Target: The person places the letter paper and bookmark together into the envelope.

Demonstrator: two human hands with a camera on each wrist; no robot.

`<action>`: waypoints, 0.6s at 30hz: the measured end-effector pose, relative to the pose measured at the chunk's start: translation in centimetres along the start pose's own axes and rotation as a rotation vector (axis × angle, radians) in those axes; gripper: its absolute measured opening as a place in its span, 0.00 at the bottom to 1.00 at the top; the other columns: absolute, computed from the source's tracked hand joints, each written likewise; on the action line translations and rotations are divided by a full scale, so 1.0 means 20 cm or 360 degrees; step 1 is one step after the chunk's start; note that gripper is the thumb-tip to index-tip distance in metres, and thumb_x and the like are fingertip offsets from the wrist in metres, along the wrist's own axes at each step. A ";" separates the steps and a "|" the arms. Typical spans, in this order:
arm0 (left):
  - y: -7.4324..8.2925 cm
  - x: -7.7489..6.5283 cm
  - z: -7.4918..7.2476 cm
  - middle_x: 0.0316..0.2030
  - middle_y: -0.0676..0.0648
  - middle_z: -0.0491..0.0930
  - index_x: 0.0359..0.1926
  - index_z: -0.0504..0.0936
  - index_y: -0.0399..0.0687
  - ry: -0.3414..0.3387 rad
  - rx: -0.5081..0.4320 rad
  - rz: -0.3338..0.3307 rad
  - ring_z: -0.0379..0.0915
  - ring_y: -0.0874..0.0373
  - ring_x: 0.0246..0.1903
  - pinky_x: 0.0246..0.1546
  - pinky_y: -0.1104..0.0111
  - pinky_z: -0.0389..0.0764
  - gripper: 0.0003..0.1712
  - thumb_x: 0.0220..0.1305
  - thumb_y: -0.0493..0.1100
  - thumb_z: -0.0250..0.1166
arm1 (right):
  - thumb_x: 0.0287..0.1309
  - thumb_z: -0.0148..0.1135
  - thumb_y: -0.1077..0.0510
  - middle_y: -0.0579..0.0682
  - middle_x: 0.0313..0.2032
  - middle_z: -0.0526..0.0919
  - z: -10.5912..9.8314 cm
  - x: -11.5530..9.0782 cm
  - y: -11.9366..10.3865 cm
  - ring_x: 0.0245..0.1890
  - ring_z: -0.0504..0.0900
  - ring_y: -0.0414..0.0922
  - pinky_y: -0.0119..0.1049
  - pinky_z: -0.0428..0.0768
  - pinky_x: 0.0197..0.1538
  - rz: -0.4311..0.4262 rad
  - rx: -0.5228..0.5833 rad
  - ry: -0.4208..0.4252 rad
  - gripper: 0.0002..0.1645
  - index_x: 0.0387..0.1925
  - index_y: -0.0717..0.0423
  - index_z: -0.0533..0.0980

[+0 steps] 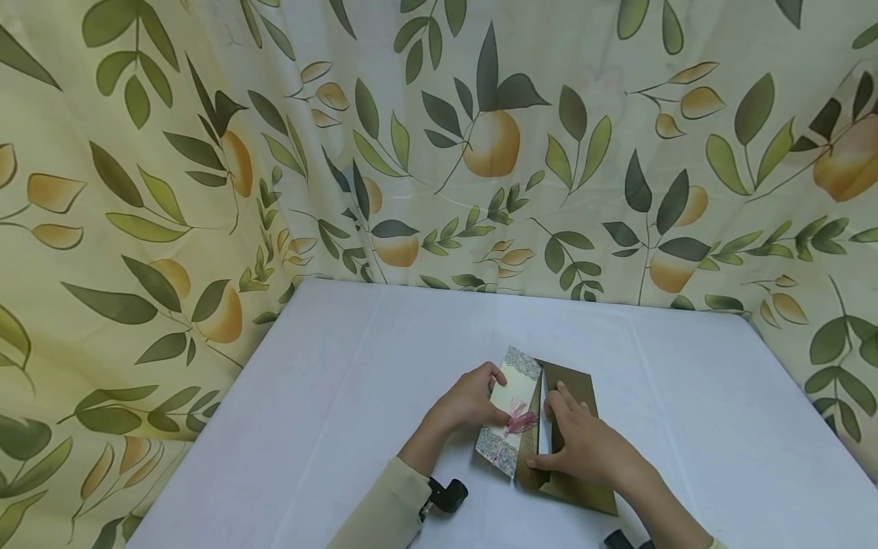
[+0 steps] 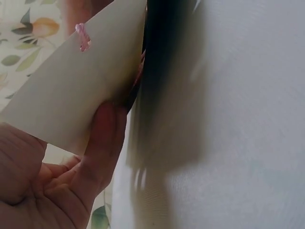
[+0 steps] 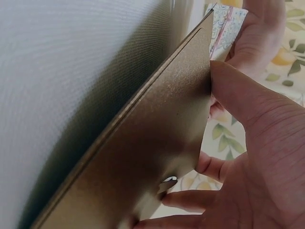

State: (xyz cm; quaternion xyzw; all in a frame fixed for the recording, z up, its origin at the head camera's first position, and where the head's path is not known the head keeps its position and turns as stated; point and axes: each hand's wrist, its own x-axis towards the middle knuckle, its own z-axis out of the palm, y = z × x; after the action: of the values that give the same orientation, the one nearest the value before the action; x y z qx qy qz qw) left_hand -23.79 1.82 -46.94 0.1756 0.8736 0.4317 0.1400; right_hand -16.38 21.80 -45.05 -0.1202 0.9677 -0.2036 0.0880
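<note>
My left hand [image 1: 473, 396] pinches a cream card panel [image 1: 511, 389] with grey-blue lace-patterned ends and a pink tassel [image 1: 521, 422]. In the left wrist view the panel's pale back [image 2: 81, 81] faces the camera, and a pink cord loop [image 2: 83, 37] pokes through it. Beside the panel is a bronze-brown folder [image 1: 583, 492], tilted up from the table at one edge. My right hand [image 1: 590, 442] grips the folder's edge, thumb and fingertips spread along it. A narrow white strip [image 1: 545, 427] shows between panel and folder. How they join is hidden.
A white-covered table [image 1: 384, 343] lies under the work. Behind it and to the left hangs a curtain [image 1: 439, 152] printed with leaves and fruit. A black wrist camera [image 1: 449, 496] sits by the left sleeve, and part of another [image 1: 619, 539] shows at the bottom edge.
</note>
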 end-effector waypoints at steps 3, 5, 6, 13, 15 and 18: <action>0.00 0.00 0.01 0.34 0.48 0.72 0.43 0.72 0.50 0.0016 0.0003 -0.0020 0.67 0.58 0.30 0.28 0.68 0.70 0.32 0.35 0.37 0.80 | 0.33 0.72 0.28 0.72 0.68 0.49 0.00 0.00 0.00 0.56 0.56 0.81 0.65 0.73 0.42 -0.0002 0.0009 0.0001 0.44 0.42 0.48 0.62; 0.00 0.00 0.01 0.33 0.49 0.71 0.43 0.72 0.50 0.0019 -0.0007 -0.0034 0.66 0.59 0.29 0.27 0.69 0.69 0.32 0.35 0.38 0.80 | 0.33 0.72 0.28 0.72 0.68 0.49 0.00 0.00 0.00 0.56 0.56 0.81 0.65 0.74 0.41 -0.0008 0.0015 0.0000 0.43 0.42 0.49 0.62; 0.00 0.00 0.01 0.33 0.49 0.71 0.43 0.72 0.50 0.0017 -0.0016 -0.0041 0.66 0.59 0.29 0.27 0.69 0.69 0.32 0.35 0.38 0.79 | 0.34 0.71 0.28 0.72 0.68 0.49 0.00 0.00 0.00 0.56 0.57 0.80 0.65 0.73 0.42 -0.0013 0.0017 0.0002 0.43 0.42 0.49 0.62; 0.01 0.02 0.01 0.32 0.48 0.71 0.44 0.73 0.50 -0.0023 -0.0130 -0.0064 0.66 0.59 0.27 0.25 0.69 0.69 0.31 0.38 0.39 0.79 | 0.37 0.69 0.27 0.72 0.67 0.50 0.00 0.00 0.01 0.58 0.59 0.77 0.67 0.63 0.54 -0.0051 0.0024 0.0018 0.43 0.41 0.50 0.61; 0.00 0.02 0.01 0.31 0.48 0.71 0.43 0.73 0.50 -0.0020 -0.0149 -0.0067 0.65 0.59 0.26 0.25 0.69 0.68 0.30 0.38 0.39 0.79 | 0.37 0.68 0.27 0.72 0.67 0.51 0.00 0.00 0.01 0.58 0.58 0.77 0.67 0.61 0.54 -0.0046 0.0023 0.0015 0.43 0.41 0.50 0.60; -0.01 0.03 0.03 0.29 0.48 0.71 0.43 0.72 0.49 -0.0005 -0.0130 -0.0059 0.65 0.59 0.25 0.24 0.69 0.68 0.30 0.38 0.38 0.79 | 0.37 0.69 0.28 0.72 0.67 0.51 0.00 0.01 0.01 0.59 0.58 0.76 0.67 0.61 0.54 -0.0036 0.0021 0.0013 0.42 0.41 0.50 0.60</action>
State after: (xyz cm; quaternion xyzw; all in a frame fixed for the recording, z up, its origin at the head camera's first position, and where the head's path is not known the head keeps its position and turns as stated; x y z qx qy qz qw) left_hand -24.05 2.34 -47.53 0.1543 0.8582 0.4640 0.1564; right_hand -16.63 21.87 -45.16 -0.1296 0.9652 -0.2115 0.0825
